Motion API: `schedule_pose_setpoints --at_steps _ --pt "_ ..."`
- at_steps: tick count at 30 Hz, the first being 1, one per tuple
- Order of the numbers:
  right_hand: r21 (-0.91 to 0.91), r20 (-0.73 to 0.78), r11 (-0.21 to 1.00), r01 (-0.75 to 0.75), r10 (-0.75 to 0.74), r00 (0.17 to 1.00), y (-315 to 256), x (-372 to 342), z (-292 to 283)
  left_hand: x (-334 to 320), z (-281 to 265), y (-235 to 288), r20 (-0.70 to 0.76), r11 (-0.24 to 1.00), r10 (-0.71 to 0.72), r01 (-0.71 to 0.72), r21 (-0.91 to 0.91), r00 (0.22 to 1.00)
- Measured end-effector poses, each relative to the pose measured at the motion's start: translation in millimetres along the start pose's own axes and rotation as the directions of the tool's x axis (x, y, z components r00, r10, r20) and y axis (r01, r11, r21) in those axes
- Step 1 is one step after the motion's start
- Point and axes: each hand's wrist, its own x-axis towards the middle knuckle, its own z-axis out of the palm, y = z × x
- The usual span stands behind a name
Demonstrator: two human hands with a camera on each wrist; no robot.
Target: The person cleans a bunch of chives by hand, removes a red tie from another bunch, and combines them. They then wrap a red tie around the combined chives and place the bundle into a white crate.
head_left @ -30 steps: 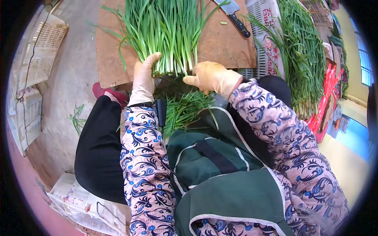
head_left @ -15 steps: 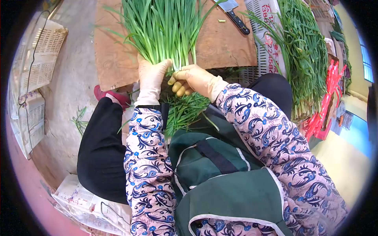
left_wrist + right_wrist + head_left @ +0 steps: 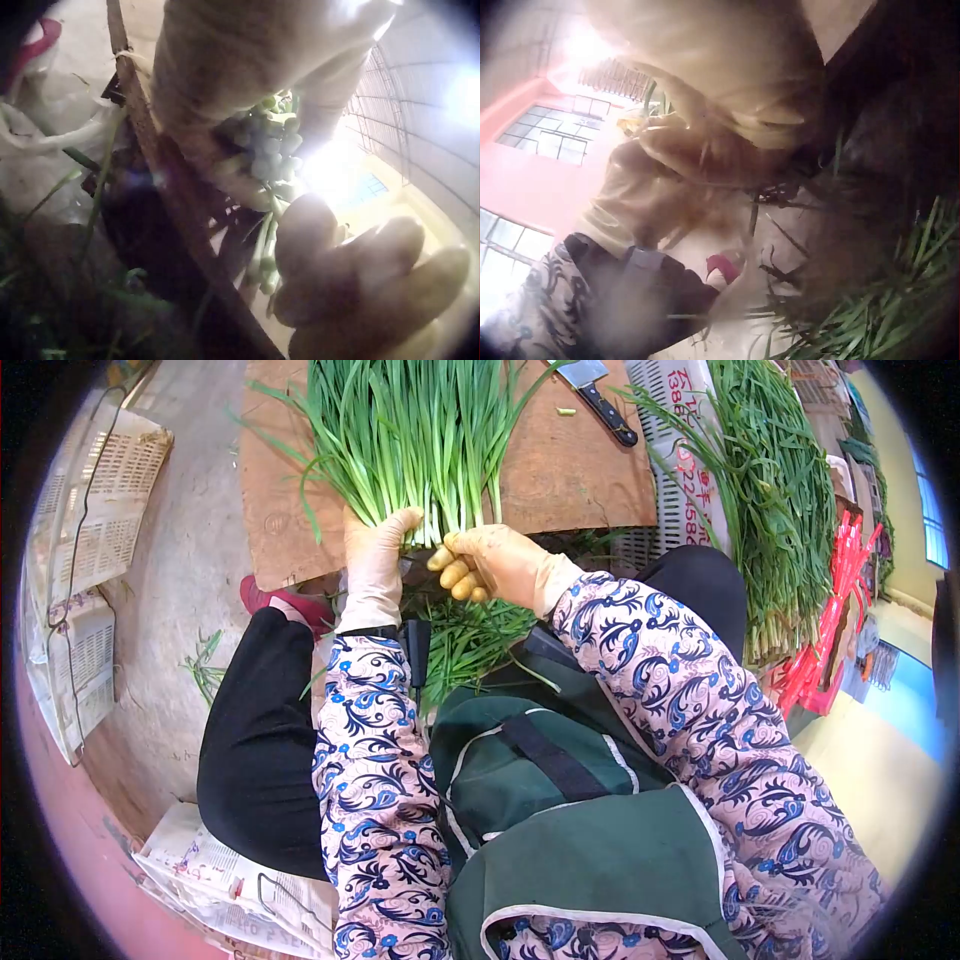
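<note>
Hand, left (image 3: 375, 560), gloved: wrapped round near left edge of garlic chives bundle (image 3: 420, 450) by the pale stem ends, thumb on top. Hand, right (image 3: 495, 565), gloved: close to the same ends, on right, fingers curled; pinching a stem or not, impossible to tell. Bundle: lying on brown wooden board (image 3: 570, 480), stem ends at near edge, leaves running to far side. On board, right of bundle: knife (image 3: 608, 412), black handle toward near right; short stem piece (image 3: 566, 411) just left of handle. Nearer than board: loose green leaves (image 3: 475, 635); dark green apron (image 3: 590, 850), white-edged. Right of board: white plastic crate (image 3: 655, 470), red lettering; large leafy heap (image 3: 780, 510); red strips (image 3: 835, 610) beyond, farther right. Left, across floor: perforated pale crates (image 3: 120, 500).
</note>
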Motion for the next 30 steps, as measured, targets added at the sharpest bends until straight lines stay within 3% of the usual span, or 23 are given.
schedule_pose_setpoints --at_steps 2,7,8,9,11,13,14,15,17,20,21,24,27,30 --pt "-0.18 -0.082 0.984 0.013 -0.028 0.996 -4.5 -7.0 6.1 0.1 2.9 -0.9 0.004 0.998 0.026 -0.027 0.054 1.0" --pt "-0.369 -0.043 0.929 -0.001 -0.016 0.999 -10.0 -1.5 14.4 -8.6 18.1 3.5 -0.075 0.92 0.151 -0.112 0.375 0.986" --pt "-0.595 -0.001 0.801 -0.066 0.081 0.997 -13.8 1.5 13.9 -7.8 15.9 1.4 -0.071 0.931 0.151 -0.117 0.346 0.986" --pt "-0.823 0.028 0.566 -0.044 0.118 0.993 -17.8 -0.4 14.2 -5.4 11.9 -2.7 -0.067 0.94 0.153 -0.125 0.318 0.986" --pt "-0.977 -0.161 0.15 -0.152 -0.047 0.986 -37.2 -29.8 23.4 -1.9 6.3 -2.9 -0.06 0.975 0.111 -0.097 0.202 0.992" --pt "-0.971 -0.236 0.132 -0.197 -0.446 0.864 -37.6 -28.0 1.8 -4.9 2.0 0.4 -0.042 1.0 0.011 -0.01 0.028 0.999" --pt "-0.935 -0.344 0.249 -0.253 -0.458 0.82 -46.4 -29.7 -8.6 -4.5 3.2 3.1 -0.028 1.0 -0.017 0.017 0.017 0.999" --pt "-0.912 -0.398 0.324 -0.25 -0.56 0.726 -48.0 -27.1 -17.1 -3.2 2.3 0.8 -0.043 1.0 -0.005 0.005 0.007 0.999" --pt "-0.852 -0.479 0.486 -0.196 -0.57 0.668 -48.5 -12.4 -30.3 0.2 -2.2 -7.0 -0.075 1.0 0.018 -0.019 -0.012 0.997" --pt "-0.642 -0.497 0.755 0.129 -0.539 0.681 -33.9 24.1 -32.8 -2.2 1.3 1.9 -0.026 0.993 -0.067 0.064 -0.101 0.997" --pt "-0.661 -0.485 0.736 0.146 -0.568 0.665 -38.4 27.6 -24.1 -3.7 3.5 4.7 -0.013 0.99 -0.079 0.077 -0.12 0.997" --pt "-0.466 -0.461 0.841 0.274 -0.496 0.736 -39.6 32.2 0.7 -8.8 9.5 13.3 0.008 0.98 -0.134 0.134 -0.146 0.991" --pt "-0.317 -0.321 0.84 0.439 -0.531 0.784 -38.9 36.5 4.5 -10.1 11.0 17.5 0.049 0.975 -0.128 0.135 -0.177 0.991" --pt "-0.352 -0.349 0.821 0.45 -0.562 0.75 -35.0 50.9 4.2 -6.5 3.3 12.4 0.12 0.956 -0.169 0.192 -0.222 0.978"
